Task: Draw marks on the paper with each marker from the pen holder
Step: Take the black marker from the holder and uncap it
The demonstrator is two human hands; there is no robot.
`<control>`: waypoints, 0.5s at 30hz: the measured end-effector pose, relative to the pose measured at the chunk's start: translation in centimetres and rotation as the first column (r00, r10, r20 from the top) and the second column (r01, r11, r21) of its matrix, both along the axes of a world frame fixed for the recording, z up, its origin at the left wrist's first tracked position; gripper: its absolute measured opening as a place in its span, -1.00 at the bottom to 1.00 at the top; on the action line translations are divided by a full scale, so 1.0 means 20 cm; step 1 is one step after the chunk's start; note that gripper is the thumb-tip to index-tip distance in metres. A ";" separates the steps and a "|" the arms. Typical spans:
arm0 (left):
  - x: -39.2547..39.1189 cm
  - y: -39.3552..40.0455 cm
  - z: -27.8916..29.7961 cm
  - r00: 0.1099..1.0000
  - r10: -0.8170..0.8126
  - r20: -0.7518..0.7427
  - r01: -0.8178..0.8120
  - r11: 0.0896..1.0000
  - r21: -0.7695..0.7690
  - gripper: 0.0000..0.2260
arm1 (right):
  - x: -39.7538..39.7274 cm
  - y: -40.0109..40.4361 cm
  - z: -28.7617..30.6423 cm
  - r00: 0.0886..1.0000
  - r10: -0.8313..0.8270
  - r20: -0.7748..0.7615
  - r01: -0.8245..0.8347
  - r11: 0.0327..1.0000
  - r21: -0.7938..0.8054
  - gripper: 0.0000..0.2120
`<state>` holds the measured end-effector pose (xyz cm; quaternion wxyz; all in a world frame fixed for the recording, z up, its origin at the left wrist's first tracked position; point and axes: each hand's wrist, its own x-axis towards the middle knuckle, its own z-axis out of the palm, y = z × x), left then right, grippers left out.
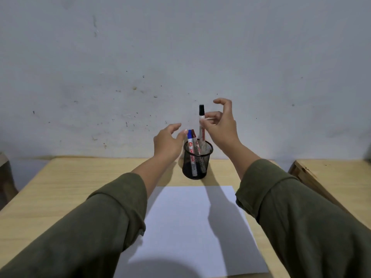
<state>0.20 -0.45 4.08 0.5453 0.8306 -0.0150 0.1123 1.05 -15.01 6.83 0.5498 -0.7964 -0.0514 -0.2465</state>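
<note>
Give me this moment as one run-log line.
right hand: pinches black-capped marker, half out of black mesh pen holder | left hand: open beside holder | white paper sheet: unmarked

We have one view only, from a wide-angle camera worn on the person's head. It looks forward and down across the bench (60, 189) toward the far wall (180, 47), which fills the upper half of the picture. Both sleeved arms enter from the near bottom corners and reach away from us. The paper (180, 227) lies close below the lens; the pen holder (197, 160) stands farther off, near the wall, about centre. The wide lens bends the bench edges.
</note>
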 end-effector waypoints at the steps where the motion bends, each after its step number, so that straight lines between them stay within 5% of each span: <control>1: -0.01 0.01 0.04 0.999 0.000 0.032 0.001 1.000 -0.027 -0.64 | -0.02 0.01 0.04 1.000 0.012 0.015 -0.012 1.000 0.021 -0.53; 6: -0.11 0.04 0.19 0.995 -0.035 0.097 0.056 0.975 -0.216 -0.69 | -0.16 0.08 0.14 0.991 0.132 0.011 -0.133 0.991 0.021 -0.58; 15: -0.39 0.16 0.17 0.993 -0.120 -0.014 0.098 0.867 -0.488 -0.82 | -0.46 0.20 0.08 0.945 0.293 -0.147 -0.293 0.956 0.026 -0.59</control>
